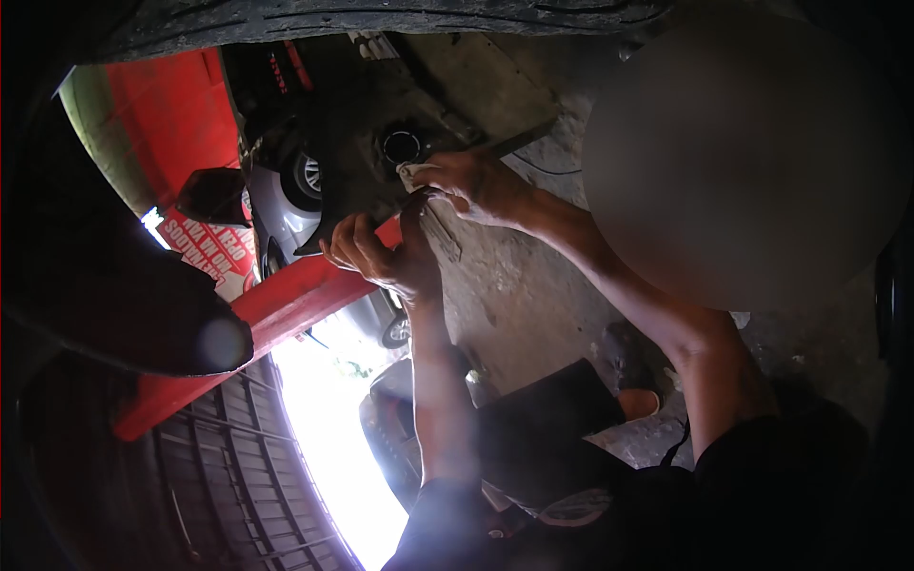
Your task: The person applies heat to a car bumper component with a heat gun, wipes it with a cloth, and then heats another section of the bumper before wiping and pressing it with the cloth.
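My right hand (481, 187) is closed, pinching a small pale piece that looks like a rag (411, 175). Just beside it, my left hand (386, 259) has its fingers curled and its thumb stretched toward the right hand. It lies against the end of a red metal beam (295, 295); whether it grips the beam or some small part is hidden in shadow. A dark round part with a bright ring (402, 147) shows just beyond the right hand. Along the top edge runs a black tyre (381, 21), above both hands.
A silver car (286, 214) with a spoked wheel (307, 176) stands to the left, near a red sign (209, 246). A ribbed shutter (238, 447) is at lower left. A shoe (638, 403) rests on the concrete floor (524, 295). A grey blur covers the upper right.
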Demonstrator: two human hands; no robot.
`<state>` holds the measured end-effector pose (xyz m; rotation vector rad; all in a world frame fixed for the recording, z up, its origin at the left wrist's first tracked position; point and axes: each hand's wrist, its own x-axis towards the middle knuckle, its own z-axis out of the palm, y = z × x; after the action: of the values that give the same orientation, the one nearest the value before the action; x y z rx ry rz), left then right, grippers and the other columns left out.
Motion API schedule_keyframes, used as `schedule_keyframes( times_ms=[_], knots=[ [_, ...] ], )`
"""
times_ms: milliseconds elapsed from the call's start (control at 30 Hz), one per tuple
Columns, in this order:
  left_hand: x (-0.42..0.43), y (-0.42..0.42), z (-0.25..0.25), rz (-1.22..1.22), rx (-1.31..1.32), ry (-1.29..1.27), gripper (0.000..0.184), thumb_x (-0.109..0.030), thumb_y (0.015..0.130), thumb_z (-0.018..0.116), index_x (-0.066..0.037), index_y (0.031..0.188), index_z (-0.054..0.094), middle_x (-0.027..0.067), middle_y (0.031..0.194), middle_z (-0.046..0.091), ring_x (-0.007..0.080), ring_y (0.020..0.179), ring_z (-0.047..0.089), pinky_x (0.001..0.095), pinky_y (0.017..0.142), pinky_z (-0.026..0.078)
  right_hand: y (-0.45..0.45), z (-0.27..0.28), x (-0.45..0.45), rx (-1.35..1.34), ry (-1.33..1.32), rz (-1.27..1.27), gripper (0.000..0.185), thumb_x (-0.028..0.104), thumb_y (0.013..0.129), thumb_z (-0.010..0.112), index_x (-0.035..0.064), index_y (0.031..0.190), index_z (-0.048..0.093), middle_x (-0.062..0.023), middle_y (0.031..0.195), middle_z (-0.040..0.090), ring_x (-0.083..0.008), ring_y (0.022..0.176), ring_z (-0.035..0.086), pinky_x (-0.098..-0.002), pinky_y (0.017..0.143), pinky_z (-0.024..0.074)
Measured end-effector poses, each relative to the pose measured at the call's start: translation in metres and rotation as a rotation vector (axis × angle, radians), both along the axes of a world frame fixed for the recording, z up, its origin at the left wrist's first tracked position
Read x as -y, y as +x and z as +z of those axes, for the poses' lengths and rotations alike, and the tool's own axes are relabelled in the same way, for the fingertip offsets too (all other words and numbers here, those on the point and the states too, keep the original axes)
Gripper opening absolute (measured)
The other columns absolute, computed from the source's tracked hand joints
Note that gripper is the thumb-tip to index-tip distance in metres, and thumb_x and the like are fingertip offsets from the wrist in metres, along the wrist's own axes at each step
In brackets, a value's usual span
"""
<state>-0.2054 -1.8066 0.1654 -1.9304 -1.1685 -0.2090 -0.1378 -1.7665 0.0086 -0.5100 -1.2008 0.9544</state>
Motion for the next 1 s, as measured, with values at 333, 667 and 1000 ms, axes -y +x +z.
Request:
schedule_keyframes(
  times_ms=[333, 667, 1000],
  knots=[
    [0.004, 0.021, 0.012, 0.044, -0.041, -0.112, 0.050, -0.030, 0.067, 0.094, 0.001, 0.095, 0.066, 0.0119, 0.092, 0.064, 0.0331, 0.096, 0.061, 0.0521, 0.091, 0.045, 0.005, -0.001, 0.002, -0.046, 0.028, 0.016, 0.047, -0.005, 0.069, 0.076, 0.0097, 0.112, 0.063, -0.0078, 0.096, 0.063, -0.0287, 0.089, 0.068, -0.0408, 0.074, 0.0568],
    [0.005, 0.014, 0.005, -0.024, 0.027, -0.055, 0.044, -0.023, 0.064, 0.094, 0.000, 0.089, 0.066, 0.0098, 0.088, 0.063, 0.0323, 0.094, 0.060, 0.0501, 0.085, 0.047, 0.001, 0.001, 0.007, -0.022, -0.005, 0.007, 0.046, -0.003, 0.070, 0.077, 0.0103, 0.112, 0.062, -0.0074, 0.097, 0.064, -0.0292, 0.088, 0.069, -0.0406, 0.073, 0.0573],
    [0.006, 0.010, 0.005, -0.001, 0.037, -0.033, 0.048, -0.027, 0.065, 0.094, 0.001, 0.089, 0.064, 0.0099, 0.087, 0.062, 0.0327, 0.094, 0.059, 0.0510, 0.088, 0.046, 0.004, 0.004, 0.006, -0.032, 0.003, 0.041, 0.043, -0.002, 0.074, 0.076, 0.0087, 0.113, 0.064, -0.0086, 0.097, 0.065, -0.0293, 0.089, 0.070, -0.0411, 0.076, 0.0576]
  ],
)
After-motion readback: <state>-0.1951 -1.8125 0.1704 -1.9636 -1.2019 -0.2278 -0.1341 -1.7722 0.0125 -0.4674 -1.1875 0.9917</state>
